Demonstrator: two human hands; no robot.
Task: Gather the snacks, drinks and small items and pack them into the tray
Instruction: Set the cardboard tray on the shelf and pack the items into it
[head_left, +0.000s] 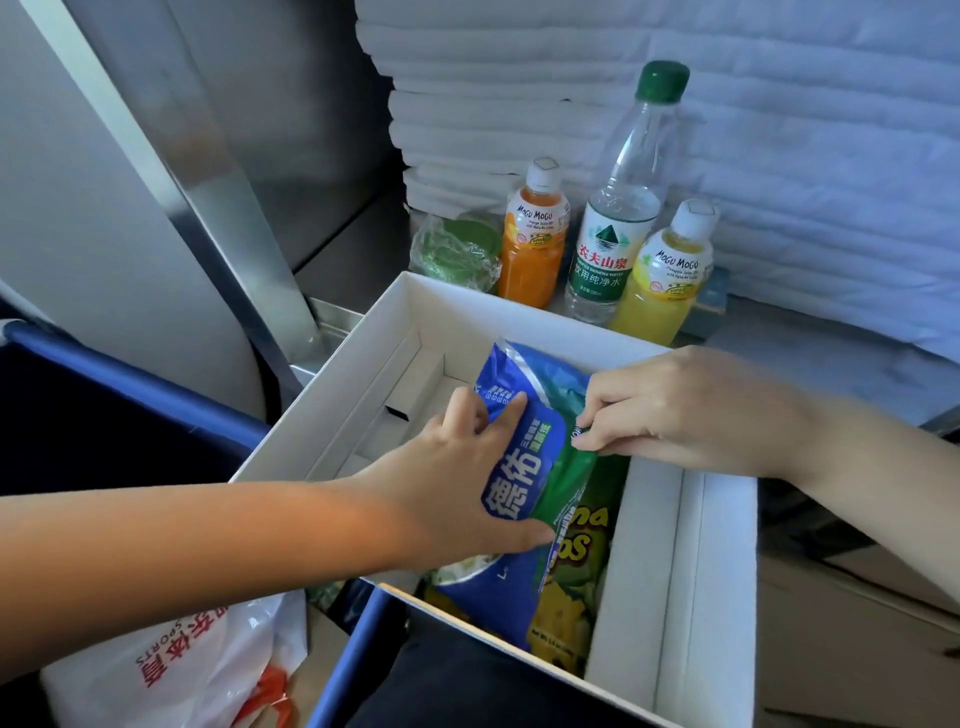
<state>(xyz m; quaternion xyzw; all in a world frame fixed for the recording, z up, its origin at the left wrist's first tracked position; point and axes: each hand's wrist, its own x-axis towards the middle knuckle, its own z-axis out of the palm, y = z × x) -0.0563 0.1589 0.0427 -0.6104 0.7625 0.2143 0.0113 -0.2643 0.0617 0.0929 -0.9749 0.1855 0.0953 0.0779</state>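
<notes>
My left hand (457, 483): fingers curled round the blue wipes pack (524, 452), thumb under its lower edge, mid-frame.
My right hand (691, 410): fingertips pinched shut on the green edge of that same pack, just right of centre.
Wipes pack: held inside the white tray (675, 571), above a yellow-green snack bag (576, 587) and a blue bag (483, 597) lying along the tray's right channel.
How it will handle, I judge: soft, light, slick film that buckles; best held by both ends as now, then pressed flat.
Snack bags: puffy and crushable, so I should lay the pack on gently.
Still outside, top centre: orange juice bottle (535, 244), water bottle (613, 228), yellow juice bottle (665, 275), green wrapped item (457, 249).
Bottles, I judge: heavier, rigid, smooth; grip round the body.
Tray's left compartments: empty.
</notes>
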